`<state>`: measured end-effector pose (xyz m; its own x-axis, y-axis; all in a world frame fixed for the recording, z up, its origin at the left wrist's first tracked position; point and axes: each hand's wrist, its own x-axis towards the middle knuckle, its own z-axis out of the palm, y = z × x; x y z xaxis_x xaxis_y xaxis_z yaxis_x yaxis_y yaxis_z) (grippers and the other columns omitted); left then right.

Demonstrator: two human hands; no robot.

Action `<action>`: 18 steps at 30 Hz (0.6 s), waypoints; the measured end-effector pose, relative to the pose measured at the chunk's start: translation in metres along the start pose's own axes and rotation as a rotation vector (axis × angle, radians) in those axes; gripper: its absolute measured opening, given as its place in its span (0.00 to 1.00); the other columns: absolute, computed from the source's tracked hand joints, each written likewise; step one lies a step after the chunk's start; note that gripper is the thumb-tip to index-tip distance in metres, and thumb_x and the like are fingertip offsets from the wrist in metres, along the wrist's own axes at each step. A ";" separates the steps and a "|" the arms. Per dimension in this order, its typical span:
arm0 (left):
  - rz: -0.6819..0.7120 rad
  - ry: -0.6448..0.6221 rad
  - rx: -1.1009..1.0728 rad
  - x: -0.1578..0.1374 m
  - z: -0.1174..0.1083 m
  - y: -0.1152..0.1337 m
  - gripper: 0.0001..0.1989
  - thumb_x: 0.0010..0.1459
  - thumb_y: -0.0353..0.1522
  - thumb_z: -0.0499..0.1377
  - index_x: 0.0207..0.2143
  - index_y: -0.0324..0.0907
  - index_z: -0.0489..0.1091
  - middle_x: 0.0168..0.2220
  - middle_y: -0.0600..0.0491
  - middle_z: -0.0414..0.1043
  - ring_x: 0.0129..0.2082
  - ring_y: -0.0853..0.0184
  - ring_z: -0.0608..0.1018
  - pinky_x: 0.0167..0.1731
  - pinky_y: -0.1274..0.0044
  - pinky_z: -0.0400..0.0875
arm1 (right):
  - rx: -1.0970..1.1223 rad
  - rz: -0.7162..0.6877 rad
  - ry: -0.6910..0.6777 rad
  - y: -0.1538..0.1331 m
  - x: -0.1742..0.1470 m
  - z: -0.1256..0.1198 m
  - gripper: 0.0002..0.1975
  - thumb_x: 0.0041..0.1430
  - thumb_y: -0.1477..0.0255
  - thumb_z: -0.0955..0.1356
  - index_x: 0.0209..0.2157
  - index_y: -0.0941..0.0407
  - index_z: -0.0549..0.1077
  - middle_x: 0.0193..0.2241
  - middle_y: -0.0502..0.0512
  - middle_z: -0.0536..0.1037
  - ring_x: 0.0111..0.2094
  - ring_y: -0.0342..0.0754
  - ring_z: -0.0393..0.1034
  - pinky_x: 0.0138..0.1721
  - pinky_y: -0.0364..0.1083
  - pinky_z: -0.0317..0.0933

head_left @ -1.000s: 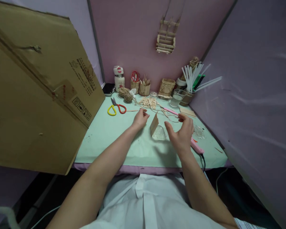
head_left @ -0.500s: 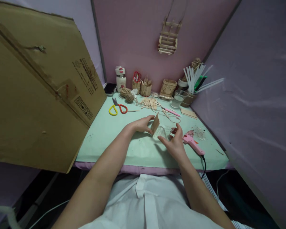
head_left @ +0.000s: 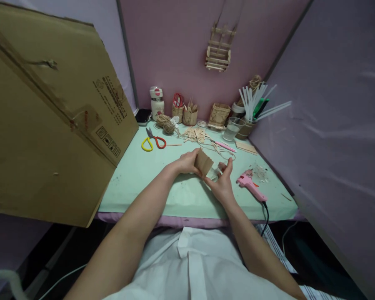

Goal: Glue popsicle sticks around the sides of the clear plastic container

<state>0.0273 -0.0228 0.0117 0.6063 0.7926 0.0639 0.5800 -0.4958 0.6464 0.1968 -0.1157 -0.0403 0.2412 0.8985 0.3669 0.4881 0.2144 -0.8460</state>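
Observation:
A small tan panel of flat wooden sticks [head_left: 203, 162] stands tilted above the table, its broad ribbed side toward me. My left hand [head_left: 189, 161] grips it by the left edge, fingers behind and thumb low. Close on the right, my right hand [head_left: 221, 183] curves around a clear plastic container [head_left: 213, 173], thumb stretched to the panel's lower corner and fingers on the far side. The panel covers part of the container, so whether the two touch is hard to see. A pink glue gun [head_left: 251, 187] lies to the right of my right hand.
Scissors [head_left: 154, 141], loose sticks [head_left: 195, 134], a pink pen-like tool [head_left: 225, 146] and a twine ball [head_left: 168, 127] lie farther back. A glass of water [head_left: 233, 128] stands near a holder of white glue sticks [head_left: 251, 102]. A large cardboard sheet [head_left: 59, 125] borders the left.
The panel has turned so its broad side faces me. My right hand has moved left, away from the glue gun, bringing its thumb up to the panel.

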 end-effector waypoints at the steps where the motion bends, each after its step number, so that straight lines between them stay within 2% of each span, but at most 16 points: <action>1: -0.013 -0.005 0.032 0.000 0.000 0.001 0.58 0.33 0.41 0.72 0.65 0.39 0.49 0.57 0.40 0.66 0.58 0.45 0.69 0.56 0.60 0.64 | -0.037 -0.019 0.006 0.000 0.000 0.001 0.62 0.46 0.54 0.74 0.68 0.56 0.30 0.63 0.72 0.54 0.62 0.60 0.57 0.59 0.61 0.58; 7: -0.029 -0.003 0.136 -0.002 0.003 0.006 0.57 0.35 0.45 0.71 0.64 0.37 0.49 0.56 0.39 0.68 0.58 0.45 0.69 0.57 0.61 0.62 | -0.172 -0.046 0.047 -0.002 0.000 0.005 0.61 0.47 0.59 0.73 0.69 0.58 0.30 0.63 0.73 0.54 0.61 0.60 0.60 0.59 0.60 0.58; 18: 0.000 0.023 0.166 -0.001 0.007 0.003 0.51 0.37 0.46 0.70 0.60 0.37 0.53 0.53 0.39 0.70 0.56 0.46 0.70 0.57 0.60 0.60 | -0.179 0.008 0.078 -0.010 -0.001 0.005 0.56 0.50 0.60 0.70 0.69 0.60 0.32 0.62 0.73 0.59 0.59 0.60 0.63 0.56 0.60 0.61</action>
<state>0.0324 -0.0278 0.0085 0.5950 0.7995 0.0822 0.6630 -0.5460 0.5122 0.1879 -0.1172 -0.0343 0.3069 0.8658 0.3953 0.6255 0.1296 -0.7694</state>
